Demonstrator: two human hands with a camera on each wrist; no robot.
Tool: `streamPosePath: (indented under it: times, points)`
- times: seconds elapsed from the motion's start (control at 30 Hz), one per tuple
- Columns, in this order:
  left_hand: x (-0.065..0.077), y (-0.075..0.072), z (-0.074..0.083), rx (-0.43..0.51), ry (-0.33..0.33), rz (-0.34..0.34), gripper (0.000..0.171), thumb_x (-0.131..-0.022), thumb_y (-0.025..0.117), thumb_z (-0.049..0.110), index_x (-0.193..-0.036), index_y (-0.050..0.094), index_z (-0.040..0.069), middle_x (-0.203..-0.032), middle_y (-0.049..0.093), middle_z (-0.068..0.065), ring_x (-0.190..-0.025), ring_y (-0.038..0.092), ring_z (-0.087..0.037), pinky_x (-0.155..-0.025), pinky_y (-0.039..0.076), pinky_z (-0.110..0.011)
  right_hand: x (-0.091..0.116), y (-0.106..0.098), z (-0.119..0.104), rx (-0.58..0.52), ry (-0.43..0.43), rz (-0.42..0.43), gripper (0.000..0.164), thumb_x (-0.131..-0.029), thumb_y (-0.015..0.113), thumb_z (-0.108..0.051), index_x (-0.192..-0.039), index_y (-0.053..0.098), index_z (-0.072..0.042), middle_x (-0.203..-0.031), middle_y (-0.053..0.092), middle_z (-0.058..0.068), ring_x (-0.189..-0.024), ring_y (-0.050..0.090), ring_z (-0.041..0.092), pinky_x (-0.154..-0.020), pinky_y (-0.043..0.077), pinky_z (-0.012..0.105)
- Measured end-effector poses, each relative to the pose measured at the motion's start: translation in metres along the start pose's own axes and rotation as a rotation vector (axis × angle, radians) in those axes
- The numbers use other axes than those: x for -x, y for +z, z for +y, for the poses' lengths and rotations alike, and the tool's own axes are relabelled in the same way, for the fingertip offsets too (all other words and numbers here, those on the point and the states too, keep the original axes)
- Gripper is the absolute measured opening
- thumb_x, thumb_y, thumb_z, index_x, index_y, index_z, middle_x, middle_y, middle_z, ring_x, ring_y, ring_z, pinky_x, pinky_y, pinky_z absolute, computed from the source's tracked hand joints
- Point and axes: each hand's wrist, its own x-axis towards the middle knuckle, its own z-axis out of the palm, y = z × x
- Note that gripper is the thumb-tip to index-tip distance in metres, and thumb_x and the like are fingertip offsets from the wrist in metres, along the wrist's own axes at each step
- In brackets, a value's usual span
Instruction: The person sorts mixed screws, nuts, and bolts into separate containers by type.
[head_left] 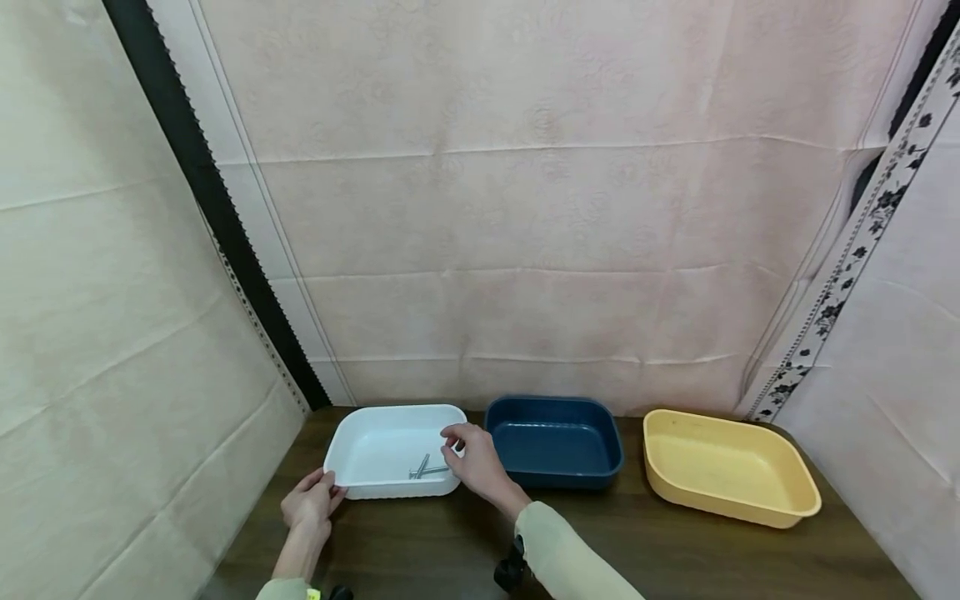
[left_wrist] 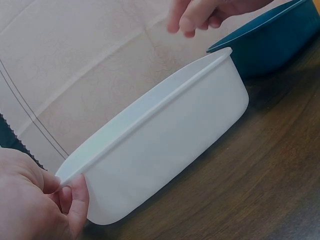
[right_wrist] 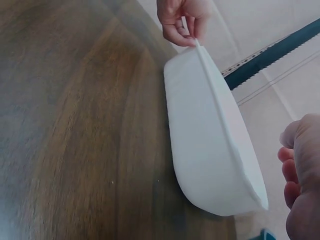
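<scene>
My left hand [head_left: 309, 502] pinches the rim at the front left corner of a white plastic basin [head_left: 367, 433], thumb and fingers on either side of the wall. A few slim silver metal pieces that look like screws [head_left: 422, 471] lie crossed on the basin's floor, towards its right front. Over the basin's right end hovers my right hand [head_left: 476, 462], its fingers loosely bent. In the left wrist view those right-hand fingers [left_wrist: 192, 20] hang above the rim with nothing visible between them. Both wrist views hide the basin's contents behind its wall.
A dark blue basin [head_left: 555, 482] stands just right of the white one, under the right hand's side. Farther right sits a yellow basin [head_left: 720, 504]. All rest on a brown wooden table [head_left: 420, 550], with pale cloth walls [head_left: 540, 250] behind and at both sides.
</scene>
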Motion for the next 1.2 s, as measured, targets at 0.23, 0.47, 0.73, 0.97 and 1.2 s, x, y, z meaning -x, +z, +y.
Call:
streamPosePath:
  times: [0.23,0.47,0.73,0.97,1.2]
  points:
    - [-0.002,-0.003,0.0,0.006,0.003,0.016,0.043,-0.097,0.06,0.001,-0.138,0.051,-0.01,-0.112,0.053,-0.021,-0.071,0.065,-0.01,-0.07,0.06,-0.026,0.013,-0.021,0.007,-0.072,0.011,-0.008,0.014,-0.092,0.069,0.0,-0.105,0.072,-0.005,-0.088,0.065,-0.001,-0.075,0.059,0.01,-0.067,0.056,0.023]
    - [0.001,-0.006,0.003,0.016,0.001,0.039,0.043,-0.096,0.059,-0.001,-0.138,0.051,-0.01,-0.1,0.056,-0.015,-0.066,0.064,-0.007,-0.068,0.06,-0.025,0.025,-0.041,0.014,-0.073,0.022,-0.028,0.013,-0.092,0.071,-0.003,-0.104,0.072,-0.008,-0.089,0.065,-0.005,-0.076,0.059,0.008,-0.067,0.055,0.023]
    - [0.002,-0.006,0.003,0.016,-0.004,0.04,0.044,-0.096,0.059,-0.001,-0.139,0.051,-0.009,-0.091,0.058,-0.01,-0.065,0.064,-0.005,-0.069,0.06,-0.025,0.042,-0.065,0.014,-0.078,-0.018,-0.001,0.012,-0.091,0.071,-0.002,-0.103,0.072,-0.004,-0.09,0.067,-0.004,-0.076,0.06,0.008,-0.066,0.055,0.025]
    - [0.003,-0.005,0.002,0.009,-0.009,0.037,0.044,-0.097,0.058,-0.001,-0.139,0.05,-0.008,-0.086,0.058,-0.006,-0.065,0.064,-0.005,-0.069,0.06,-0.025,0.058,-0.083,0.012,-0.061,-0.006,0.006,0.014,-0.091,0.072,-0.002,-0.103,0.072,-0.008,-0.09,0.066,-0.006,-0.076,0.059,0.008,-0.064,0.054,0.026]
    - [0.007,-0.001,0.004,0.012,-0.01,0.017,0.045,-0.097,0.058,-0.002,-0.14,0.049,-0.009,-0.09,0.058,-0.008,-0.067,0.064,-0.006,-0.071,0.06,-0.026,0.077,-0.101,0.015,-0.084,0.009,0.039,0.019,-0.089,0.072,0.001,-0.101,0.072,-0.013,-0.09,0.066,-0.007,-0.076,0.06,0.01,-0.062,0.054,0.027]
